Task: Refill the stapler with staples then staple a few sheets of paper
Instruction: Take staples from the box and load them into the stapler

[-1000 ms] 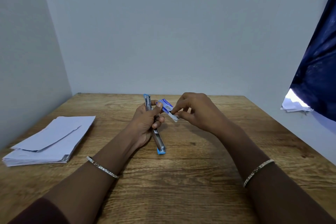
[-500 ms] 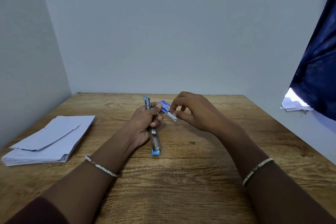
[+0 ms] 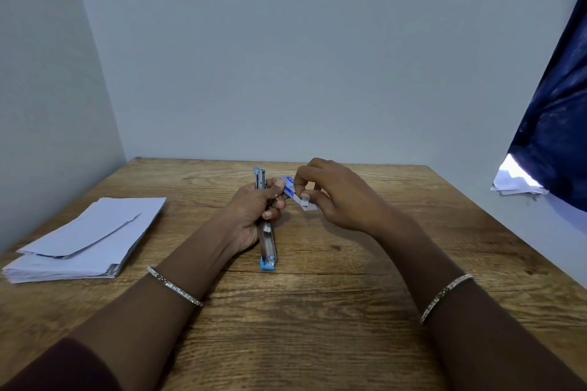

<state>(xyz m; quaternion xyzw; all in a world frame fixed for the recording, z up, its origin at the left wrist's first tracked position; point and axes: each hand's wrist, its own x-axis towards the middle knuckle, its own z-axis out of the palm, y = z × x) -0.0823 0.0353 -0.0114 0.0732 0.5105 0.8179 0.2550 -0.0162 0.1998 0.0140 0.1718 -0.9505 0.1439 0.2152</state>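
My left hand (image 3: 254, 213) grips a blue stapler (image 3: 267, 247) folded wide open above the middle of the wooden table (image 3: 317, 311), its metal staple channel facing up and its near end low over the wood. The thumb and a finger of that hand also pinch the far end of a small blue and white staple box (image 3: 290, 189). My right hand (image 3: 336, 197) pinches the box's white near end between thumb and fingertips. A stack of white paper sheets (image 3: 89, 241) lies at the left of the table.
Grey walls close the table in at the left and back. At the far right hangs a dark blue curtain (image 3: 559, 124) with some white papers (image 3: 514, 184) under it. Silver bangles sit on both wrists.
The stapler has tilted a little in my left hand, its near end shifting slightly left. My right fingers have shifted along the white end of the staple box.
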